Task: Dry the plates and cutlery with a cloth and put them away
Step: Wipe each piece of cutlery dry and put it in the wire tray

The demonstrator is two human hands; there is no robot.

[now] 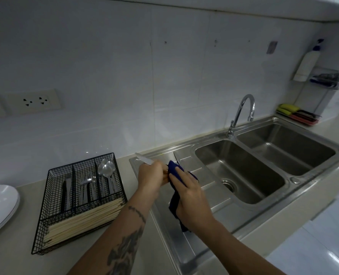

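Over the ribbed steel drainboard (210, 197), the left hand (151, 176) curls round a knife (143, 158), its pale flat blade poking out leftward. The right hand (192, 201) grips a soft dark-blue cloth (174, 169) touching the left. A black wire caddy (79, 201) holds shiny cutlery beside stacked white plates (0, 205).

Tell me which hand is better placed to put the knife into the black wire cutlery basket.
Probably the left hand: it grips the white-bladed knife and is nearer the black wire cutlery basket. The right hand holds the dark blue cloth.
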